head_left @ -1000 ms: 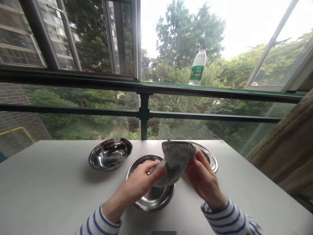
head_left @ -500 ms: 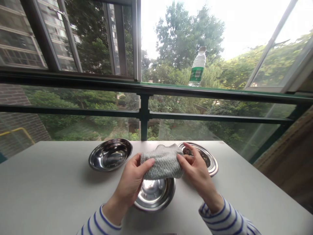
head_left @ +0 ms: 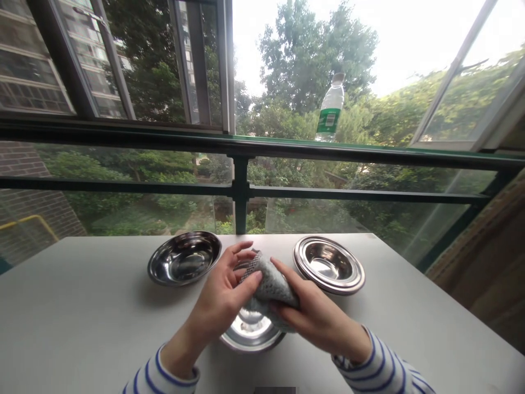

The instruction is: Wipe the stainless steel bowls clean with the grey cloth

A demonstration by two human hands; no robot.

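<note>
A grey knitted-looking cloth [head_left: 275,282] with a checked edge is bunched between my two hands. My left hand [head_left: 223,290] pinches its left edge between thumb and fingers. From the right, my right hand [head_left: 314,306] closes round the folded cloth, thumb along the top. Below both hands a shiny steel bowl [head_left: 252,346] stands on the white table [head_left: 102,334]; its far side is hidden by the hands and cloth.
At the back left sits another steel bowl [head_left: 186,260]. A stack of wide-rimmed steel bowls [head_left: 328,265] stands at the back right. Behind the table runs a dark green railing [head_left: 164,141], with a green-labelled plastic bottle [head_left: 329,112] on its ledge.
The cloth, stretched out flat between both hands before, is now folded and bunched. My right hand has shifted left and down, uncovering the stacked bowls.
</note>
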